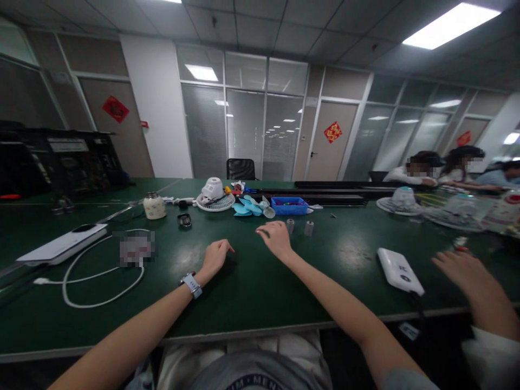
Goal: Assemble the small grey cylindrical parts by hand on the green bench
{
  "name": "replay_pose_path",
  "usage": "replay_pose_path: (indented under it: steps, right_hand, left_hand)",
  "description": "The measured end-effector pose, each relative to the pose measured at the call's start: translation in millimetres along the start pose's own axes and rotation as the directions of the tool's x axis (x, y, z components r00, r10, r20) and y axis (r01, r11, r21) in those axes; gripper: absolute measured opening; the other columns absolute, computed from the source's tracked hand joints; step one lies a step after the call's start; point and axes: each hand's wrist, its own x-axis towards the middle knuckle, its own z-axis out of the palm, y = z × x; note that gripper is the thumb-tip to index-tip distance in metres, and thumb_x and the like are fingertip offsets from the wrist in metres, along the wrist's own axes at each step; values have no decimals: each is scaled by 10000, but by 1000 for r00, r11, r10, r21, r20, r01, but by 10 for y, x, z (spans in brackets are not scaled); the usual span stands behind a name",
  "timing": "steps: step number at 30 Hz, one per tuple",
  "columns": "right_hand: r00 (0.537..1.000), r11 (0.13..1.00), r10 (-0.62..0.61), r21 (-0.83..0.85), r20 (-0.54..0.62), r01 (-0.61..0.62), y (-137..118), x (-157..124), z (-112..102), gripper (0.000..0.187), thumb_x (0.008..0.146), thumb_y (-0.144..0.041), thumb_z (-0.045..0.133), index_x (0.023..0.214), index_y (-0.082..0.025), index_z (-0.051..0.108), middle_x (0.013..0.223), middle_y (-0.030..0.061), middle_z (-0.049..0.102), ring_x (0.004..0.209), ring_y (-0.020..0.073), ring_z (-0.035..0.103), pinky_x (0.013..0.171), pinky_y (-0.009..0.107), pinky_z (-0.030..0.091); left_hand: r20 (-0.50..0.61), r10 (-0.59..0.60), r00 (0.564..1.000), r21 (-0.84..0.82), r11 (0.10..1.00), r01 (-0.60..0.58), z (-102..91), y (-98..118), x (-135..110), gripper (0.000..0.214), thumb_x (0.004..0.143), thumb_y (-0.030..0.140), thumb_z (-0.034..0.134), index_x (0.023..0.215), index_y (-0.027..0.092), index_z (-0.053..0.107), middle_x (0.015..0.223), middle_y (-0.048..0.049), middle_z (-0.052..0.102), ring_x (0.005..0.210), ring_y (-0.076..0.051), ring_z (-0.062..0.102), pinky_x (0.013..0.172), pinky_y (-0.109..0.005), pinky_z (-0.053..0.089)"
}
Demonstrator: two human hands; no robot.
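My left hand (216,257), with a watch (192,285) on its wrist, rests low over the green table. Its fingers are loosely bent and nothing shows in them. My right hand (277,238) reaches further forward, thumb and fingers apart, holding nothing visible. Close beside it stand two small grey cylinders (309,228), one partly behind the hand. Just beyond are light-blue fan blades (248,206) and a blue tray (289,212) of small parts. Behind, to the left, a white fan housing (212,189) sits on a round white grille (215,207).
A jar (154,207), a dark small object (184,220), a looped white cable (70,292) and a white device (65,244) lie left. To the right is a white power bank (400,271), with another person's hand (463,271) beside it. Long black bars (329,197) lie at the back.
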Motion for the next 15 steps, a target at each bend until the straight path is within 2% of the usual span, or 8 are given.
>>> replay_pose_path:
  steps: [3,7,10,15]
  right_hand:
    - [969,963,206,-145,-135,-225,490,102,-150,255,944,-301,493,1015,-223,724,1007,77,724,969,205,599,896,353,315]
    - [923,875,366,-294,-122,-386,970,76,-150,281,944,-287,468,1015,-213,730,971,100,727,924,217,612,859,344,321]
    - [898,839,429,-328,-95,-435,1081,39,-83,310,948,-321,450,1055,-215,722,926,114,728,861,217,629,820,331,339]
    - [884,834,453,-295,-118,-467,1064,71,-37,335,950,-366,436,1069,-237,721,959,111,723,881,216,633,821,317,359]
  left_hand:
    - [8,-5,1000,1,1000,5,5,-10,0,397,767,314,313,606,180,650,727,-71,691,734,-221,601,653,-293,391]
    - [25,-8,1000,-7,1000,8,16,-22,3,399,771,318,315,604,179,649,717,-73,685,717,-219,598,646,-294,387]
    - [34,-8,999,-12,1000,8,17,-26,0,394,771,327,322,599,178,644,703,-74,683,701,-220,600,637,-295,386]
    - [45,-13,999,-16,1000,14,14,-25,-10,398,779,329,322,593,182,642,713,-70,696,707,-220,609,636,-294,394]
